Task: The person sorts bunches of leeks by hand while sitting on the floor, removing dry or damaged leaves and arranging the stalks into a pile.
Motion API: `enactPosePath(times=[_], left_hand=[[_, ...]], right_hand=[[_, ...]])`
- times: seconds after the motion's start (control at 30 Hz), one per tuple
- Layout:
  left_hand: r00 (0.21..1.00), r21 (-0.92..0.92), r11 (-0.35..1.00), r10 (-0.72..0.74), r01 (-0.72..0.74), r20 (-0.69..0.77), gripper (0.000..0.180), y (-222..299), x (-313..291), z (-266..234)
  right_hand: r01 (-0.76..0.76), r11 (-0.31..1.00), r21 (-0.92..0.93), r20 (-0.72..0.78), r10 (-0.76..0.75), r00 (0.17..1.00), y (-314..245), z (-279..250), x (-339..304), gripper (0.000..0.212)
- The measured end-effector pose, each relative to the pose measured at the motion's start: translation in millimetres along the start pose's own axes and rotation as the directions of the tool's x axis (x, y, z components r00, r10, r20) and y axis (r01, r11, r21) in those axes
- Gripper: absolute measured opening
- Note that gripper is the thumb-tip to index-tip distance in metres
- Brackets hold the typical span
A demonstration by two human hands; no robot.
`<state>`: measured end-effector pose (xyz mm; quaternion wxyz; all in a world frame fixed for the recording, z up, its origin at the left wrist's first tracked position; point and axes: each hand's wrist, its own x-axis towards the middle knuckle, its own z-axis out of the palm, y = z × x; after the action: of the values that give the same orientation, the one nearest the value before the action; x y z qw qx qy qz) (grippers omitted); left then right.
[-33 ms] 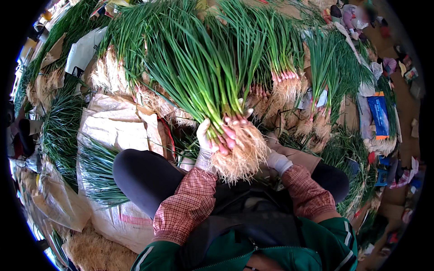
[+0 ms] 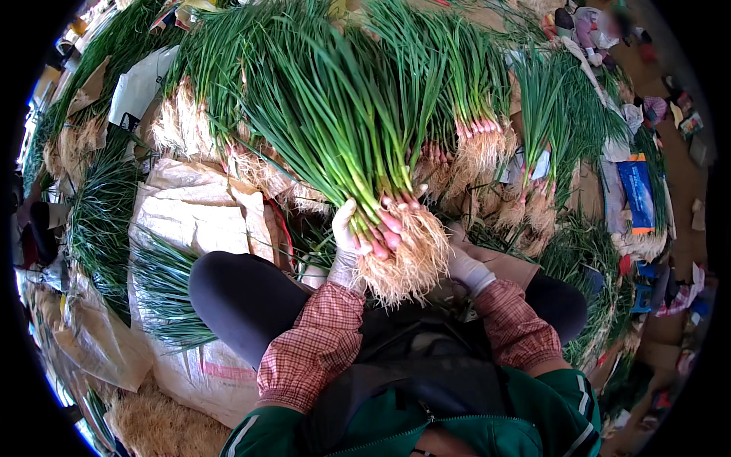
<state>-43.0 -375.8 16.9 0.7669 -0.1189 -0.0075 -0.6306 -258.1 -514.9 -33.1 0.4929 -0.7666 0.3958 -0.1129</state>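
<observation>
A big bunch of spring onions (image 2: 365, 164) with pink bulbs is held up over my lap, its green leaves pointing away from me. Its pale, stringy roots (image 2: 407, 263) hang toward me. My left hand (image 2: 345, 238), in a whitish glove, grips the bunch from the left just above the bulbs. On the other side my right hand (image 2: 463, 266), gloved too, reaches behind the roots. Fingertips show at the right edge of the stems, while most of that hand's fingers are hidden by the bunch. Checked sleeves cover both forearms.
More spring onions (image 2: 476, 99) lie in bunches across the far side. A pale woven sack (image 2: 198, 206) lies to my left, with loose green leaves (image 2: 164, 286) on it. A blue packet (image 2: 638, 194) is at the right. Another person (image 2: 590, 34) sits at the far right.
The bunch has turned very slightly in my hands, and its leaves and bulbs sit a little differently. Both hands keep their places.
</observation>
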Motion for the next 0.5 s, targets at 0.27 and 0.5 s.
enactPosePath(times=[0.27, 0.5], left_hand=[[0.980, 0.237, 0.966, -0.057, 0.102, -0.188, 0.063, -5.4, 5.3, 6.1], [0.997, 0.327, 0.942, -0.054, 0.070, -0.057, 0.054, 5.1, 1.0, 5.8]], right_hand=[[-0.053, 0.997, -0.050, -0.252, 0.039, 0.967, -154.8, -17.2, 79.6, 0.031], [-0.190, 0.965, 0.183, -0.002, 0.193, 0.981, -164.2, 7.2, 39.9, 0.013]])
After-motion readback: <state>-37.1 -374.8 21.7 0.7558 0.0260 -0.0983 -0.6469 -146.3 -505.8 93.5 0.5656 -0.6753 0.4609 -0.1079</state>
